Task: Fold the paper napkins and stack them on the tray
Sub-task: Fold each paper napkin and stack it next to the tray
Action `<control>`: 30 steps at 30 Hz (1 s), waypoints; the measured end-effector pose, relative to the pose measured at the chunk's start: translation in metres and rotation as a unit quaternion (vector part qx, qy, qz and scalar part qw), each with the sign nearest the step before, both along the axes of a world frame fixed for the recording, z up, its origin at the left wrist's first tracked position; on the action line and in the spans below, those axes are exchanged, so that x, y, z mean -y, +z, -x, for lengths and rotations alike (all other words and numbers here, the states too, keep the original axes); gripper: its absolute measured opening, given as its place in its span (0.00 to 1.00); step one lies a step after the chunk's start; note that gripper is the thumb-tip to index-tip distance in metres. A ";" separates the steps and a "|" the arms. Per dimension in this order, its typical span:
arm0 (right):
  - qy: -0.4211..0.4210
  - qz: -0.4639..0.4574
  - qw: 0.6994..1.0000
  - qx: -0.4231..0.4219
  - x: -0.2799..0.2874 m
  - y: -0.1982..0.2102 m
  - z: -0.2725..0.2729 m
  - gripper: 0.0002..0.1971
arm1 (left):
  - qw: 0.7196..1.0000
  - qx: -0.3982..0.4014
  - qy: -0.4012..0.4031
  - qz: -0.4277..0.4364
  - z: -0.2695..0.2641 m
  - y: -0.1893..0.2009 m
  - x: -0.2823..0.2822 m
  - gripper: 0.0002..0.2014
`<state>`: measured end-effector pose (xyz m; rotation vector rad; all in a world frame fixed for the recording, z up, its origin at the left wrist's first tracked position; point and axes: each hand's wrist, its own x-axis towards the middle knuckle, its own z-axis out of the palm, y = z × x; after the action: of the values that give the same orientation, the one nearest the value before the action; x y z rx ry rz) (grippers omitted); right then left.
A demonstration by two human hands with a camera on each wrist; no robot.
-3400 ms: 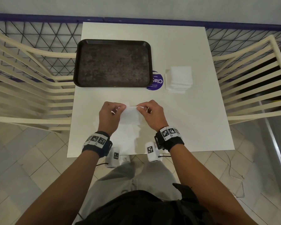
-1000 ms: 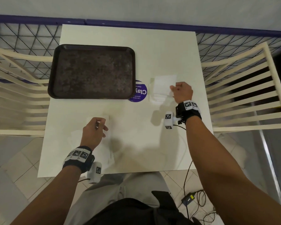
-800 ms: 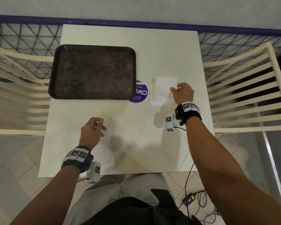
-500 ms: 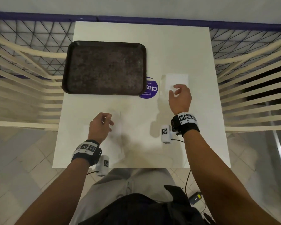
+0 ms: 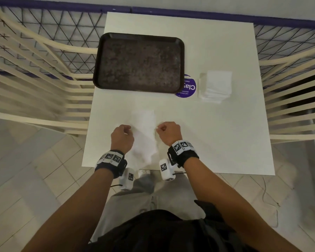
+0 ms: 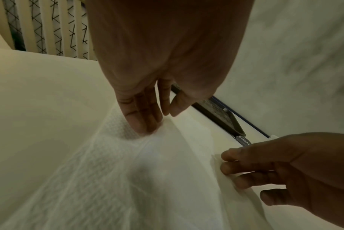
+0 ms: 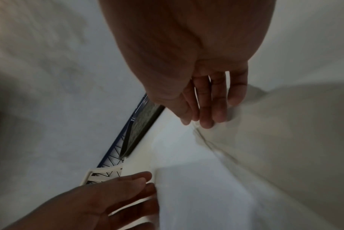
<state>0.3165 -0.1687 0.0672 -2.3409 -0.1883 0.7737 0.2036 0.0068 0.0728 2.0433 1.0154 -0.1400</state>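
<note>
Head camera: the white table fills your view, cream slatted chairs flanking it over pale tiled floor, a wire grid behind. The dark tray, bare of napkins, waits at the far left; the unfolded napkin stack sits to its right, beside a purple sticker. At the near edge, you work one napkin flat between your hands, likely squaring it for a fold. Your left hand presses its left edge with near-straight fingers, thumb tucked; your right hand pinches its right edge.
</note>
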 end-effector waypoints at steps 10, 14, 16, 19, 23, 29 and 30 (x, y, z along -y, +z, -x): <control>-0.030 0.032 0.998 -0.038 -0.018 -0.001 0.023 0.10 | 0.997 -0.035 0.054 0.052 0.004 -0.001 -0.004 0.15; -0.045 0.024 0.998 -0.044 -0.018 -0.003 0.026 0.10 | 0.996 -0.014 0.079 0.036 0.001 0.003 -0.005 0.11; -0.053 0.019 0.997 -0.046 -0.018 -0.003 0.027 0.09 | 0.997 -0.008 0.076 0.021 0.001 0.005 -0.005 0.09; -0.052 0.019 0.998 -0.042 -0.017 -0.003 0.027 0.08 | 0.998 -0.005 0.064 0.015 0.002 0.007 -0.007 0.07; -0.046 0.021 0.998 -0.031 -0.015 -0.002 0.026 0.07 | 0.998 0.023 0.058 0.009 0.005 0.011 -0.006 0.03; -0.107 -0.055 0.993 0.006 -0.011 0.005 0.027 0.11 | 0.991 0.123 0.047 0.029 0.005 0.024 -0.004 0.02; -0.111 -0.079 0.991 0.010 -0.012 0.007 0.026 0.11 | 0.989 0.133 0.056 0.039 0.005 0.025 -0.004 0.01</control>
<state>0.2907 -0.1572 0.0744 -2.1747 0.0030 0.6039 0.1990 0.0106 0.0979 1.8688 0.9380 0.1471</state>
